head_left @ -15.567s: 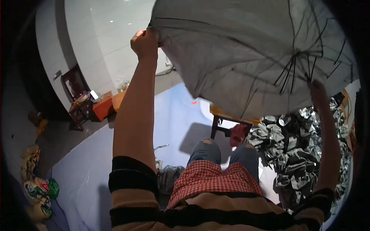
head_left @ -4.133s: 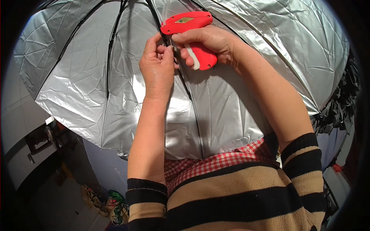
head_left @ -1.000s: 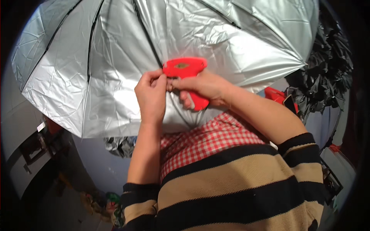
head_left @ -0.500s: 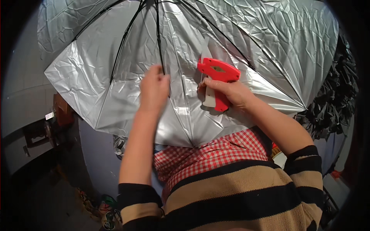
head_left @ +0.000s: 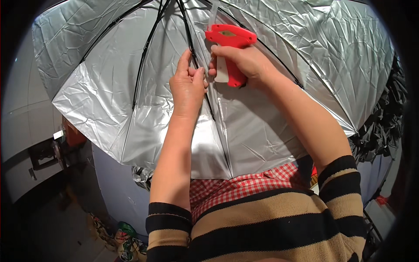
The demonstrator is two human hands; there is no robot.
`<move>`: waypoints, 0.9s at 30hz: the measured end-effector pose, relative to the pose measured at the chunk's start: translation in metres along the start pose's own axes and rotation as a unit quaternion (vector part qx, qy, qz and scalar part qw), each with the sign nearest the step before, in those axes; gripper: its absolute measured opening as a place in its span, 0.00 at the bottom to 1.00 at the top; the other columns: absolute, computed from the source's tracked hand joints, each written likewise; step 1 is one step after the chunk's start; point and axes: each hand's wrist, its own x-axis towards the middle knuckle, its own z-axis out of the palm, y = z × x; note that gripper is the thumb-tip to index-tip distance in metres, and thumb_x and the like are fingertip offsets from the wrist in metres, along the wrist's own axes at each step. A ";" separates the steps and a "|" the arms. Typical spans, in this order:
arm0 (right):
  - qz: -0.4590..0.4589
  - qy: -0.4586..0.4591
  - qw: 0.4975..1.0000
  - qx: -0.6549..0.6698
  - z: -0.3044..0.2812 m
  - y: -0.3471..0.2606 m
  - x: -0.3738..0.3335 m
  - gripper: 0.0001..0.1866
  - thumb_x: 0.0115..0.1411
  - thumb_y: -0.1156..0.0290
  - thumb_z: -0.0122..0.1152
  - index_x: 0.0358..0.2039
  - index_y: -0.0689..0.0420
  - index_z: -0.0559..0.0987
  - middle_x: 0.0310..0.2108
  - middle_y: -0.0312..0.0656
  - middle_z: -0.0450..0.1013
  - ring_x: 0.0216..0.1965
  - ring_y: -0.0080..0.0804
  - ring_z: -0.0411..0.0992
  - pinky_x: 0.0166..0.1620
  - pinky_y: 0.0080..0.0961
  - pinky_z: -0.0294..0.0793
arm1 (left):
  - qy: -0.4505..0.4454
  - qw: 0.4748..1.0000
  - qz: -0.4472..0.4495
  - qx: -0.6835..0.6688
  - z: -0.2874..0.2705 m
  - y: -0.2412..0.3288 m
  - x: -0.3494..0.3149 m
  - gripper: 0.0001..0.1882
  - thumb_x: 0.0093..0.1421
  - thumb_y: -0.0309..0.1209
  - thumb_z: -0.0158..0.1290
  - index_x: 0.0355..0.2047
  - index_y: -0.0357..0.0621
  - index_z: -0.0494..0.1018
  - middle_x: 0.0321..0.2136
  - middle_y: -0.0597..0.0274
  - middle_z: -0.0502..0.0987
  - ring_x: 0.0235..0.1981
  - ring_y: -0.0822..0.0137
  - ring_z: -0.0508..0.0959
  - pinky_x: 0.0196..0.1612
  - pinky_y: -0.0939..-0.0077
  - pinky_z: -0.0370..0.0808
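An open umbrella (head_left: 262,126) with a crinkled silver lining spreads before me, its black ribs fanning from the top edge. My left hand (head_left: 187,89) is closed at one black umbrella rib (head_left: 186,28), index finger stretched along it, thumb and other fingers pinched beside it. Just right of it, my right hand (head_left: 248,65) grips a red tagging gun (head_left: 233,39) with a pale trigger. The gun's nose points left, near the rib and the seam. A clear strip of tag fasteners (head_left: 214,13) stands up from it. Whether its needle touches the fabric I cannot tell.
Crumpled black glossy material (head_left: 379,122) heaps at the right, past the umbrella's edge. A red-and-white checked cloth (head_left: 248,181) lies over my lap. Below left is a bluish-grey surface (head_left: 115,183), with bundled colourful things (head_left: 126,242) low on the floor.
My right hand has carried the tagging gun up and to the left. The left hand has shifted slightly right and settled at the rib. The umbrella has slid a little toward me.
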 end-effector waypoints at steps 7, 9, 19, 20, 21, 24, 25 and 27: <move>0.043 -0.025 0.999 -0.020 -0.008 0.007 0.007 0.12 0.54 0.66 0.61 0.34 0.62 0.75 0.27 0.42 0.75 0.27 0.29 0.75 0.30 0.24 0.75 | -0.017 0.998 -0.018 -0.056 0.003 0.008 -0.002 0.27 0.59 0.18 0.47 0.60 0.43 0.59 0.20 0.68 0.70 0.18 0.79 0.73 0.18 0.86 0.70; 0.017 -0.014 0.999 -0.044 -0.008 0.013 0.007 0.12 0.53 0.65 0.62 0.33 0.60 0.76 0.26 0.40 0.75 0.24 0.27 0.74 0.24 0.22 0.71 | -0.020 0.997 -0.024 -0.066 0.005 0.006 -0.003 0.27 0.59 0.18 0.47 0.60 0.43 0.59 0.21 0.67 0.70 0.19 0.79 0.73 0.18 0.86 0.71; 0.083 -0.096 0.991 0.043 -0.013 -0.004 0.003 0.13 0.57 0.67 0.59 0.36 0.64 0.74 0.27 0.46 0.75 0.27 0.34 0.77 0.34 0.29 0.79 | -0.025 0.999 -0.010 -0.042 0.007 0.001 -0.001 0.27 0.60 0.20 0.47 0.60 0.43 0.59 0.22 0.67 0.70 0.20 0.80 0.73 0.18 0.86 0.71; 0.091 -0.118 0.988 0.046 -0.017 -0.008 0.004 0.12 0.57 0.67 0.59 0.36 0.64 0.74 0.27 0.46 0.75 0.27 0.34 0.77 0.34 0.29 0.80 | -0.023 1.000 -0.002 -0.022 0.007 0.000 0.000 0.26 0.60 0.20 0.47 0.60 0.43 0.59 0.23 0.67 0.70 0.20 0.80 0.73 0.18 0.86 0.71; 0.098 -0.140 0.984 0.049 -0.019 -0.009 0.005 0.12 0.57 0.68 0.59 0.35 0.65 0.74 0.27 0.46 0.75 0.27 0.35 0.77 0.35 0.30 0.80 | -0.024 0.999 -0.004 -0.021 0.007 -0.001 0.000 0.26 0.60 0.20 0.47 0.60 0.43 0.59 0.23 0.67 0.70 0.20 0.80 0.73 0.18 0.86 0.71; 0.100 -0.150 0.982 0.053 -0.017 -0.012 0.007 0.12 0.57 0.68 0.58 0.35 0.65 0.74 0.27 0.47 0.75 0.27 0.35 0.77 0.34 0.31 0.80 | -0.024 0.999 0.000 -0.036 0.008 0.001 0.001 0.26 0.60 0.19 0.47 0.59 0.43 0.60 0.23 0.67 0.69 0.20 0.80 0.72 0.18 0.86 0.71; 0.101 -0.155 0.981 0.055 -0.016 -0.012 0.008 0.12 0.57 0.68 0.58 0.35 0.65 0.74 0.27 0.47 0.75 0.27 0.35 0.78 0.34 0.31 0.80 | -0.025 0.999 -0.001 -0.035 0.008 0.001 0.001 0.26 0.60 0.19 0.47 0.59 0.43 0.60 0.23 0.67 0.69 0.20 0.80 0.72 0.18 0.86 0.71; 0.102 -0.155 0.981 0.052 -0.014 -0.013 0.011 0.12 0.57 0.68 0.58 0.35 0.65 0.74 0.27 0.47 0.75 0.27 0.35 0.78 0.34 0.31 0.80 | -0.020 0.998 0.000 -0.061 0.010 0.003 0.000 0.26 0.59 0.20 0.48 0.59 0.42 0.60 0.23 0.67 0.69 0.20 0.80 0.71 0.18 0.86 0.71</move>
